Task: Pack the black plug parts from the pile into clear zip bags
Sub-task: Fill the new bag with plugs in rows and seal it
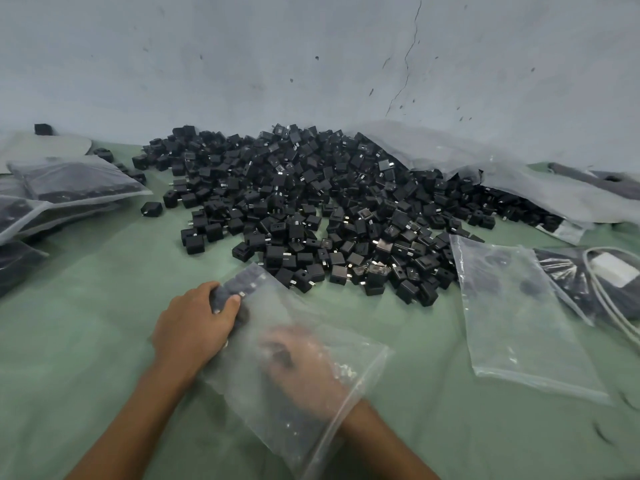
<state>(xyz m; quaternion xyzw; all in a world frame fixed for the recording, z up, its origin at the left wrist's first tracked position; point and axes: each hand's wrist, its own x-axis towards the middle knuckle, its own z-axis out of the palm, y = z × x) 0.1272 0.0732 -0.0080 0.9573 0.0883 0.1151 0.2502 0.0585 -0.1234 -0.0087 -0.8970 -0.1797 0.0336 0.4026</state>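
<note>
Your left hand (194, 327) grips the far end of the clear zip bag (360, 358). Its thumb and fingers are curled round a clump of black plug parts (230, 291) that sit inside the bag.

Your right hand (301, 362) is inside the same bag, in to the wrist from the near, open end. It shows only as a blur through the plastic. I cannot tell whether its fingers are spread, pressed together or holding anything. A dark smear sits by them and cannot be identified.

The bag lies slantwise on the green surface (69, 358). Its far corner is just beyond your left fingertips and reaches the near fringe of the pile (311, 202). Loose plugs there sit directly ahead of your left hand. The pile itself spreads ahead of both hands and is heaped back against the wall (311, 46).

Well to the right of your right hand, a spare bag (512, 323) lies flat and empty, with its far edge overlapping the right fringe of the pile. Beyond it to the right, a white cable (609, 306) lies over dark wrapped goods. Further back on that side, a large plastic sack (502, 174) lies slumped with plugs under its edge.

Well to the left of your left hand, filled bags (72, 181) lie stacked. A stray plug (151, 208) lies apart, between that stack and the pile.
</note>
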